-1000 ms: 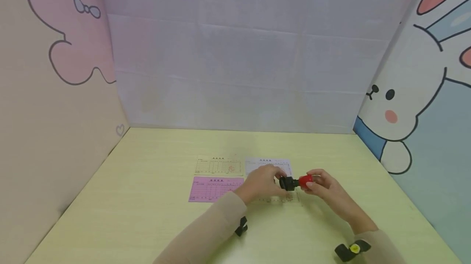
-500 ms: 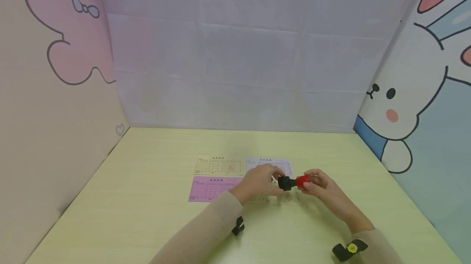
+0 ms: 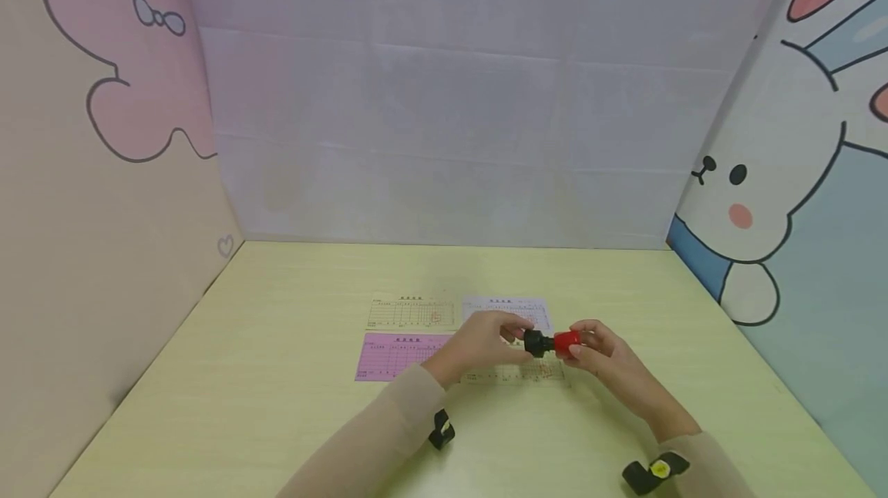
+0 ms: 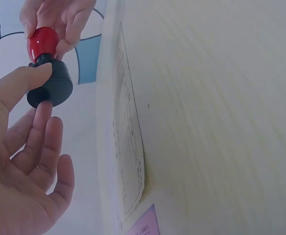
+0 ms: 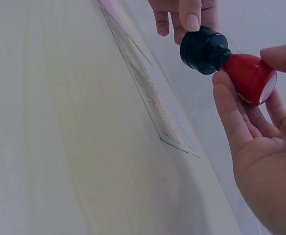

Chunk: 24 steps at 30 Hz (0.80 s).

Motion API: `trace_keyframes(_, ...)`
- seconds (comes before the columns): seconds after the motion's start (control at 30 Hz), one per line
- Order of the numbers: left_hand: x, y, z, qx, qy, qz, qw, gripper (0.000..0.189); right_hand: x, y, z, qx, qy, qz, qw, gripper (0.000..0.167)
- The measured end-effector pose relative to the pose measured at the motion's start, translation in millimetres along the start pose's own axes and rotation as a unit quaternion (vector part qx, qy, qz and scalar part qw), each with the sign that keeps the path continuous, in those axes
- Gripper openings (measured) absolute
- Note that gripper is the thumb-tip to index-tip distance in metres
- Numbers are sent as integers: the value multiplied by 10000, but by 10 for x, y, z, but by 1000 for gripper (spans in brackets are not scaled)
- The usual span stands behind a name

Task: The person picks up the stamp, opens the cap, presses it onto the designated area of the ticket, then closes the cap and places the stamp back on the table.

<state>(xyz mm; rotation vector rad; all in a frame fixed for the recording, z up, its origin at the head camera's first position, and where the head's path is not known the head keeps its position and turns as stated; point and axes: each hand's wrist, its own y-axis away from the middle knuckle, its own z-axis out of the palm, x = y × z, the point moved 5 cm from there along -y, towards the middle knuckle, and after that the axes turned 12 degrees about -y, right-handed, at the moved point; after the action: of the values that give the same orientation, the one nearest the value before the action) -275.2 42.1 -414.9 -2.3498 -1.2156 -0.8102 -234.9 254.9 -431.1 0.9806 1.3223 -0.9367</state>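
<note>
A hand stamp with a glossy red handle (image 3: 566, 343) and a round black base (image 3: 535, 344) is held sideways above the table, between both hands. My left hand (image 3: 486, 341) pinches the black base: in the left wrist view the thumb lies along its side and a fingertip touches its end face. The other fingers of that hand are loosely bent. My right hand (image 3: 617, 365) grips the red handle (image 5: 250, 78) with thumb and fingers; the handle's pale end cap shows in the right wrist view. Below the stamp lies a cream printed form (image 3: 513, 373), partly covered by my left hand.
More printed forms lie flat beside it: a purple one (image 3: 395, 358), a yellowish one (image 3: 411, 314) and a whitish one (image 3: 502, 303). Red stamp marks show on some. The pale yellow table (image 3: 277, 405) ends at a whitish back wall (image 3: 444, 136), with cartoon-printed side walls.
Both hands have drifted slightly left together with the stamp. The left hand still pinches the black base and the right still holds the red handle. The forms stay put.
</note>
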Motion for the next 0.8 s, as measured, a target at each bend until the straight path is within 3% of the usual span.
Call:
trace_keyframes(0.27,-74,47,6,184,492,3,9986,53,-56,13,35,-356,-1103,-430,9923,22)
trace_keyframes(0.4,-100,66,30,209,894,-62,9958,50,-61,20,45,-417,-1248,-395,9905,21)
trace_keyframes(0.5,-105,77,49,224,1355,-6,9905,51,-59,26,42,-406,-1299,-334,9901,21)
trace_keyframes(0.63,-112,96,73,223,2073,67,9780,52,-61,25,48,-429,-1368,-337,9891,22)
trace_keyframes(0.8,-127,112,82,279,2415,105,9699,50,-54,21,68,-405,-1296,-332,9902,22)
